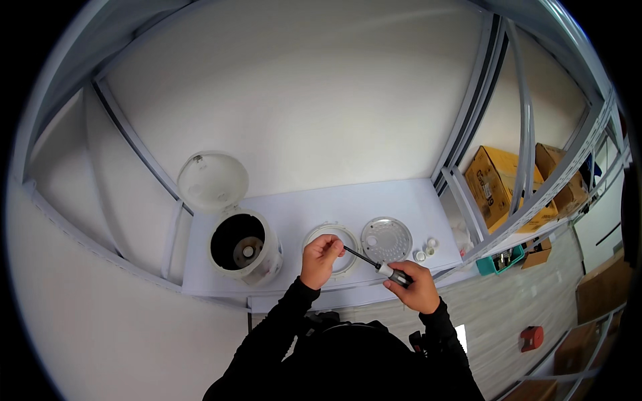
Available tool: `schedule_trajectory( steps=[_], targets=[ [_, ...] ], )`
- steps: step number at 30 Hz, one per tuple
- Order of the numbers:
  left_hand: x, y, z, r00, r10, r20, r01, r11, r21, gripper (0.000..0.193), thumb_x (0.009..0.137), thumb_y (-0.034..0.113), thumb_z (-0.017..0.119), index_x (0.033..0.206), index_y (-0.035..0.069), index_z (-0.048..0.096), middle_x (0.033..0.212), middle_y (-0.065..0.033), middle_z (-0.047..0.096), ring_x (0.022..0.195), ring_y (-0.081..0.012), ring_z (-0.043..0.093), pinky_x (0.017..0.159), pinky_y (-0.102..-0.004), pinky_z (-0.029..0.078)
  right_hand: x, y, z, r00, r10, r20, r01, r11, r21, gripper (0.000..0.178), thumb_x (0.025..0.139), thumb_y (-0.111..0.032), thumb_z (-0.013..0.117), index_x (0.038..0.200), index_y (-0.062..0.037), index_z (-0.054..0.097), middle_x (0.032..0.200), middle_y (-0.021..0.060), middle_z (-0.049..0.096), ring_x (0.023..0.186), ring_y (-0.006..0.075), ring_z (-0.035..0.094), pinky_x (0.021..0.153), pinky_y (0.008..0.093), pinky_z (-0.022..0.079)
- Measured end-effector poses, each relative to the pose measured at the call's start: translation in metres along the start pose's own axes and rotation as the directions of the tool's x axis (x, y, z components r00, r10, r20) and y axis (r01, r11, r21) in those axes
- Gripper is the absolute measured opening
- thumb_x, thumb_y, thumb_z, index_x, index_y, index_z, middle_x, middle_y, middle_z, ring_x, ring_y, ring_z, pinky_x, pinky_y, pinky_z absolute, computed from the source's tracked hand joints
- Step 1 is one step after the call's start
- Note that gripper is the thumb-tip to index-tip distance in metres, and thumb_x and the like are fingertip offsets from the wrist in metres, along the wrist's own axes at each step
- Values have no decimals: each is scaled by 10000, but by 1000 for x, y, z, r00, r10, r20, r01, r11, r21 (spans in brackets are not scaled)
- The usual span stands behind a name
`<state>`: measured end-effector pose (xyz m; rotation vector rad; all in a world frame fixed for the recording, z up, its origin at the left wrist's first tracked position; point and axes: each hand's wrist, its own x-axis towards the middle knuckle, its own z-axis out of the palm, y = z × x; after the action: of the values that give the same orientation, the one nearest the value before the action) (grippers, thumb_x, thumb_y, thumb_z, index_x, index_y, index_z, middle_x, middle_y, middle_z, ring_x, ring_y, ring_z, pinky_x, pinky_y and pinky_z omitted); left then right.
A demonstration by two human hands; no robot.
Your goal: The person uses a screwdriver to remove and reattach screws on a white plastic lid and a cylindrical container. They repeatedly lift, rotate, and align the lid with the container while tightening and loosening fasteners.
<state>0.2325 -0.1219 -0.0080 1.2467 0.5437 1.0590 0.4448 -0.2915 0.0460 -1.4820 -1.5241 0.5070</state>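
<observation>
My right hand (416,287) is wrapped round the grey-and-black handle of a screwdriver (364,258), whose dark shaft points left. My left hand (321,259) is closed in a pinch at the screwdriver's tip; anything between those fingers is too small to make out. Below the hands, a white ring-shaped part (349,239) lies on the white table (307,200), partly covered by my left hand. Right of it rests a round, pale translucent disc (386,239) with many small marks. To the left stands a white cylindrical cooker (269,257), its lid (214,180) raised, showing a dark inside with a round central plate.
Several small white containers (428,250) sit at the table's right end. Grey metal frame posts (468,100) rise around the table. Beyond them on the right are a yellow carton (498,190), a teal basket (501,262) and a red stool (531,339) on the floor.
</observation>
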Motion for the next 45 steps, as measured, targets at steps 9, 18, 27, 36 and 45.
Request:
schedule_trajectory(
  steps=[9, 18, 27, 36, 45],
  targets=[
    [-5, 35, -28, 981, -58, -185, 51, 998, -40, 258, 1068, 244, 581, 1057, -6, 645, 857, -30, 645, 766, -107, 601, 730, -259, 495, 24, -33, 15, 963, -268, 5, 266, 958, 108, 459, 750, 14, 788, 1182, -41, 645, 1143, 168, 655, 1015, 347, 668, 862, 379, 548],
    [1, 66, -89, 952, -84, -295, 12, 971, -239, 310, 1063, 285, 592, 1081, -19, 651, 877, -31, 634, 749, -109, 577, 715, -265, 487, 66, -66, 78, 865, -501, -30, 499, 865, -57, 432, 768, 14, 788, 1179, -12, 659, 1233, 169, 662, 1011, 347, 671, 855, 396, 555],
    [24, 111, -168, 972, -186, -143, 147, 957, -248, 322, 1057, 248, 607, 1210, -33, 636, 966, -32, 652, 818, -108, 608, 779, -256, 498, 114, -120, 174, 836, -546, -59, 522, 823, -225, 437, 803, -12, 776, 1221, -8, 647, 1284, 178, 637, 973, 349, 652, 818, 402, 548],
    [39, 145, -228, 964, -124, 236, 162, 976, -149, 429, 1041, 123, 605, 1423, -47, 513, 1128, -44, 672, 1022, -115, 634, 926, -291, 520, 160, -160, 265, 831, -526, -180, 437, 818, -374, 467, 827, -27, 768, 1270, -23, 620, 1299, 190, 613, 991, 363, 640, 812, 427, 542],
    [63, 129, -268, 934, -102, 342, 198, 945, -259, 418, 1065, 141, 546, 1452, -5, 485, 1230, -76, 645, 1106, -172, 644, 967, -375, 526, 176, -187, 295, 845, -454, -281, 330, 858, -393, 421, 816, -24, 783, 1214, -13, 647, 1248, 193, 643, 990, 369, 665, 812, 423, 559]
  ],
)
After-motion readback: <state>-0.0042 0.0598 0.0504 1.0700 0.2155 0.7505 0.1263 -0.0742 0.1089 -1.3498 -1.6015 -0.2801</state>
